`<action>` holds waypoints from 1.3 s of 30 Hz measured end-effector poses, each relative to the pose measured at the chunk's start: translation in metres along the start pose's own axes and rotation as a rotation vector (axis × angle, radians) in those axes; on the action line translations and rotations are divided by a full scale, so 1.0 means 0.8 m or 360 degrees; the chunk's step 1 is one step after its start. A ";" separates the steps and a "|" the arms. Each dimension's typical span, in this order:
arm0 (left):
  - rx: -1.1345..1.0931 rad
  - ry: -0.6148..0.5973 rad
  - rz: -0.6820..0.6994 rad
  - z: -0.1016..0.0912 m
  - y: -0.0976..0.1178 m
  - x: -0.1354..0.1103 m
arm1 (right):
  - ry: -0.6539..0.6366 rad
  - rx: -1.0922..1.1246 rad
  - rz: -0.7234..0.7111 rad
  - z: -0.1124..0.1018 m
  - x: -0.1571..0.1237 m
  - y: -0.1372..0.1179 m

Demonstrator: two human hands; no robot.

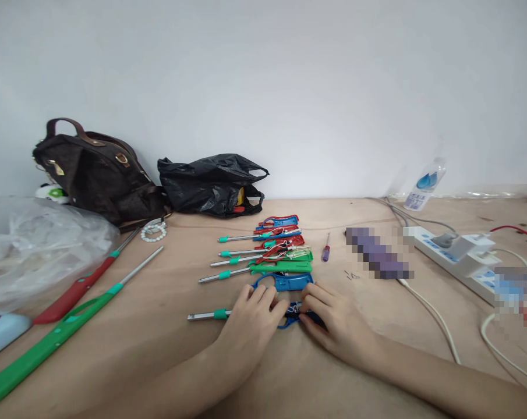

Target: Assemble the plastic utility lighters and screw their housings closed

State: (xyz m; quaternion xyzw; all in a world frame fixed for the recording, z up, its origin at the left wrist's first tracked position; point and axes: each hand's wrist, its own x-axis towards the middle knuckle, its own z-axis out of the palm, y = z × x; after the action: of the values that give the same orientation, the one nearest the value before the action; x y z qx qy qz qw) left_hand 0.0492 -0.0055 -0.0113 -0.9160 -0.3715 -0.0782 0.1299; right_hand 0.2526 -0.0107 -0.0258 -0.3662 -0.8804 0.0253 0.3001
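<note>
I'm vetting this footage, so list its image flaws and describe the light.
Head view: soft, diffuse light; faint shadow on the wall beside the bottle. Head view: pixelation masks the purple item and part of the right edge. Head view: left hand and right hand show no strong blur, but the blue housing between them looks indistinct.

bkgd wall (315, 93): plain, pale gry | work surf (136, 314): tan, lt creases, meets wall | light: soft
</note>
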 end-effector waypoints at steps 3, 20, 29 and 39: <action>0.0068 0.0057 0.0026 0.002 0.005 0.000 | -0.0006 0.0005 -0.0004 0.001 -0.001 0.000; -0.0157 0.0042 0.0025 -0.001 -0.003 -0.006 | -0.0067 0.0022 -0.0041 -0.003 -0.002 0.005; -0.0735 0.0121 -0.0156 -0.021 -0.063 0.007 | -0.0058 0.0060 0.0006 -0.003 -0.002 0.003; -0.0413 -0.0039 0.0207 -0.006 -0.067 0.010 | -0.0106 0.0175 0.0135 -0.005 -0.001 -0.001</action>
State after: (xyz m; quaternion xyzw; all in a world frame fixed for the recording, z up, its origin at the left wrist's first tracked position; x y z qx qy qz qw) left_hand 0.0173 0.0356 0.0053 -0.9481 -0.2996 -0.1058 0.0108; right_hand 0.2549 -0.0121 -0.0226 -0.3852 -0.8709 0.0984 0.2889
